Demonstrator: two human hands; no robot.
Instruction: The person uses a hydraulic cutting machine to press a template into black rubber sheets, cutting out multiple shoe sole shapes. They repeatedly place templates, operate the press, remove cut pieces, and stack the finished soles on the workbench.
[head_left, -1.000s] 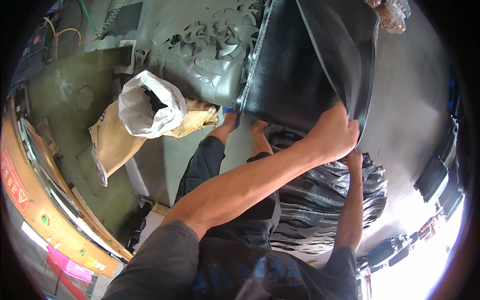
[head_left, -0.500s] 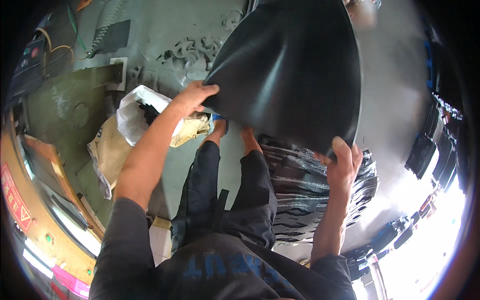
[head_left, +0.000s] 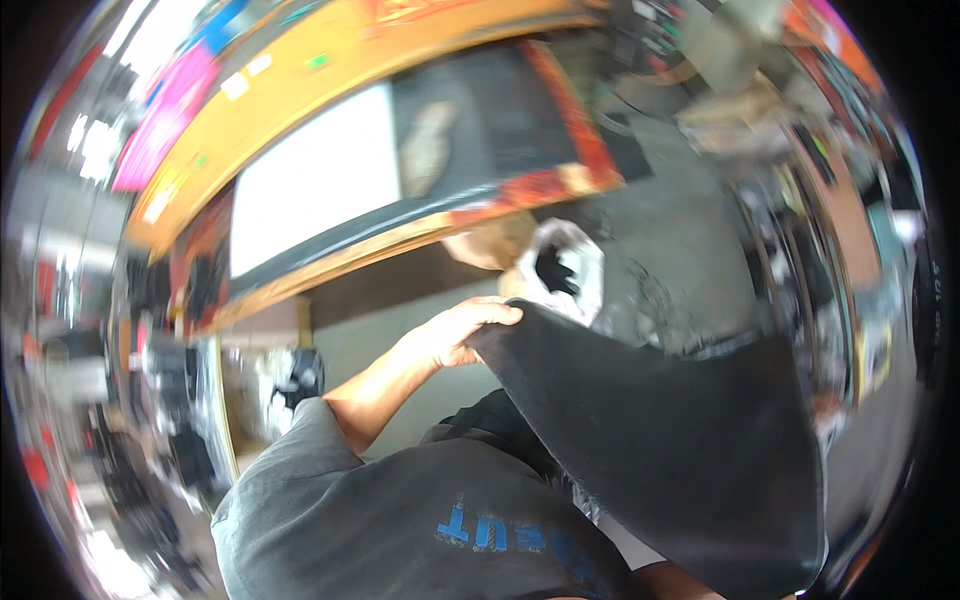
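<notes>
Black sheet (head_left: 680,430) (1) is in L hand (head_left: 468,332) nr 1 bag (head_left: 591,275).

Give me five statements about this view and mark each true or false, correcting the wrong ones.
1. The left hand grips a corner of the black sheet. True.
2. The white bag is tied shut. False: the white bag is open at the top, with dark stuff inside.
3. The grey shirt has blue lettering on it. True.
4. The black sheet is rolled into a tight tube. False: it is spread out broadly.
5. The bright white rectangle is to the right of the white bag in the picture. False: the bright white rectangle is to its left.
</notes>
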